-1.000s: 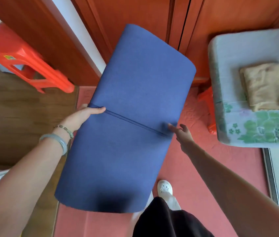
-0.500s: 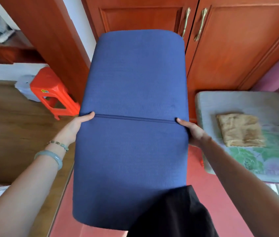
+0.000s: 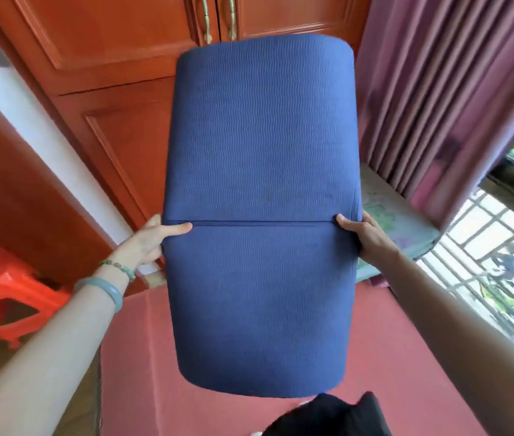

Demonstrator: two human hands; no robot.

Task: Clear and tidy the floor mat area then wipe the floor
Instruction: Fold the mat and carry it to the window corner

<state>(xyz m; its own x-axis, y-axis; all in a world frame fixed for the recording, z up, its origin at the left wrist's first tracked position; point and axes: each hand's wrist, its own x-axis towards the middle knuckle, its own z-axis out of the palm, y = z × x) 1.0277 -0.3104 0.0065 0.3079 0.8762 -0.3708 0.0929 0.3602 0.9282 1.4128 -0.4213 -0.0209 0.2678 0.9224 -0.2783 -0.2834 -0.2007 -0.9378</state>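
My left hand (image 3: 150,242) and right hand (image 3: 364,237) grip the folded, ribbed blue foam mat (image 3: 260,152) by its side edges. I judge that this keeps its loose end tucked.

Home, a lived-in room. Wardrobe (image 3: 107,73) along the far wall: red-brown panelled wood doors, brass handles (image 3: 206,23). Purple curtains (image 3: 438,89) hang to the right, beside a barred window (image 3: 495,262) with greenery outside. Low padded seat (image 3: 407,228) below the curtains, with a pale floral cover. Orange plastic stool (image 3: 7,303) at left. Floor (image 3: 391,357) red.
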